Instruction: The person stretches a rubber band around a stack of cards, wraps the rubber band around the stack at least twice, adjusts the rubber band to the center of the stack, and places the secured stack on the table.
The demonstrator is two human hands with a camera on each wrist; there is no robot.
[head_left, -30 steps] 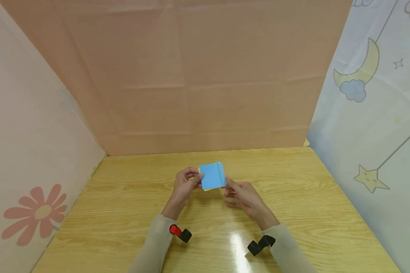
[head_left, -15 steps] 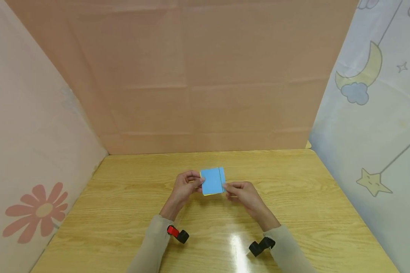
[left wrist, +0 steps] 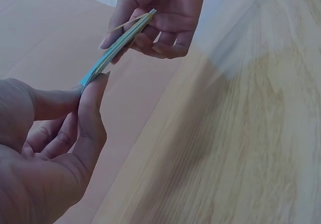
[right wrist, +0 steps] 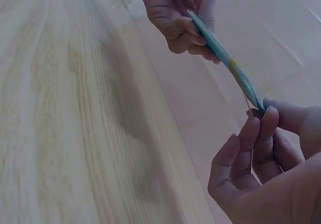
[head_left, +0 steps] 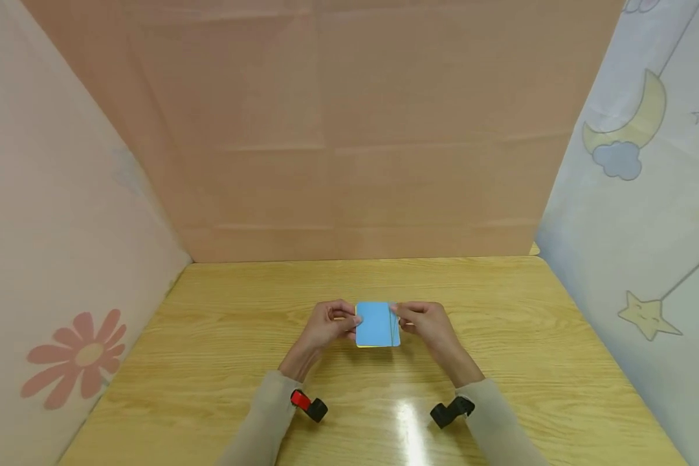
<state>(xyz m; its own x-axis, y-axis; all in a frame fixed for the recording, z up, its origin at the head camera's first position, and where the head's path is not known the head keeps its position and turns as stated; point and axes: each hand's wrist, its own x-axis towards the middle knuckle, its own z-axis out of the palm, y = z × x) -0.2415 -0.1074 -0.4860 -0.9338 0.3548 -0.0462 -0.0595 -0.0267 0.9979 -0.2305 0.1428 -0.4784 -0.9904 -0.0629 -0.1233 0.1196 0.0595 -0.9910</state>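
Above the wood-grained desk [head_left: 221, 336], a thin, square, blue-topped stack [head_left: 374, 324] crossed by a slim band [head_left: 391, 329] is pinched by the left grip [head_left: 325, 325] and right grip [head_left: 431, 321].

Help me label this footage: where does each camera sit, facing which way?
Head: on the head, facing forward and down at left hand, right hand, sleeves and blue stack.
Left wrist: worn there, facing the left hand close up, right hand beyond.
Right wrist: worn there, facing the right hand close up, left hand beyond.
Wrist views share both hands and the stack, nearly edge-on.
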